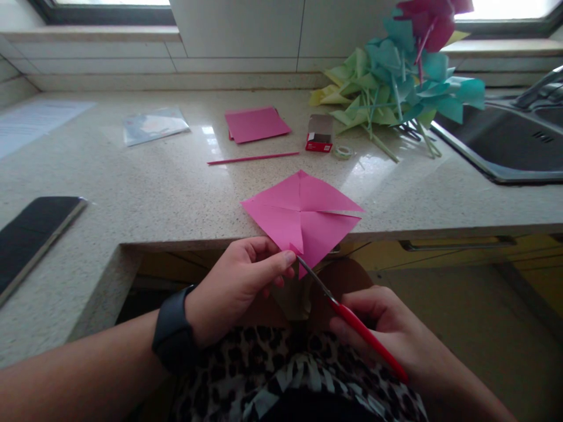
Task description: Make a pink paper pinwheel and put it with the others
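Head view: pink sheet pinched at the tabletop's near edge, scissors at its near corner

One small red box (319, 142) stands open near the far edge of the tabletop (167, 187); its inside is dark, and I cannot tell whether it holds anything. One clear packet (156, 126) lies farther left, with something pale in it that glare hides. At the right end, one sink (501, 140) is let into the surface.

The pink sheet (290, 199) lies as a diamond, one corner towards the far edge, one left, one right, and the near one overhanging the near edge. A slit runs in from its right corner, another from its near corner. My left grip (246, 272) is clamped on it beside that near slit, thumb on top. My right grip (391, 328) is closed round one pair of scissors (347, 313), their long axis slanting from lower right to upper left, tips at the paper by my left thumb.

Beyond the sheet I count one pink stick (253, 158), nearly parallel to the far edge, one tape ring (343, 156) just beside the box, and one stack of pink paper (257, 125), its sheets too close to count. One bundle of paper flowers (396, 88) rests by the far edge, next to the sink.
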{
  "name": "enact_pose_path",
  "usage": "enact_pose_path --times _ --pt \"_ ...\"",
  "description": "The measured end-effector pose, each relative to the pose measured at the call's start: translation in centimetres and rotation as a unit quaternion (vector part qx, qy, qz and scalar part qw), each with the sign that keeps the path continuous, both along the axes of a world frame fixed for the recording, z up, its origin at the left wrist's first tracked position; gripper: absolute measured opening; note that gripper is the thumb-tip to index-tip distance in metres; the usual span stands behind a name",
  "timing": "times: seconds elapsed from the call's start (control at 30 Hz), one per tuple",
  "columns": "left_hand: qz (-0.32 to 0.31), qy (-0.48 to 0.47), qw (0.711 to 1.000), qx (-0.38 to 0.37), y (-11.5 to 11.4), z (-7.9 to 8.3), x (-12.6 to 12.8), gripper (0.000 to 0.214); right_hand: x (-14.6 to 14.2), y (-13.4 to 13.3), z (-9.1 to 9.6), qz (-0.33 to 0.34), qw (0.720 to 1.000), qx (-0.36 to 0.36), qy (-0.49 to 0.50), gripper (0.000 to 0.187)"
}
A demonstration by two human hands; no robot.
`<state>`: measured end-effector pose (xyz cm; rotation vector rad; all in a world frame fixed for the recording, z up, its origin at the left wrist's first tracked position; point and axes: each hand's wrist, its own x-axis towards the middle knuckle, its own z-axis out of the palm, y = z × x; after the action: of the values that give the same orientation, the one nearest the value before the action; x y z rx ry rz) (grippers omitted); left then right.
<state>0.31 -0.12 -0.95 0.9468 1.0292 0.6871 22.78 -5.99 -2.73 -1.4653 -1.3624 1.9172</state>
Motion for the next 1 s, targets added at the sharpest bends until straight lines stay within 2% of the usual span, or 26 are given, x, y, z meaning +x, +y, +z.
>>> enact_pose_path --times 1.0 --pt "-0.008 0.013 1.000 0.010 0.01 -0.02 -0.10 0.027 0.09 0.02 0.24 0.016 1.000 0.014 -0.012 0.049"
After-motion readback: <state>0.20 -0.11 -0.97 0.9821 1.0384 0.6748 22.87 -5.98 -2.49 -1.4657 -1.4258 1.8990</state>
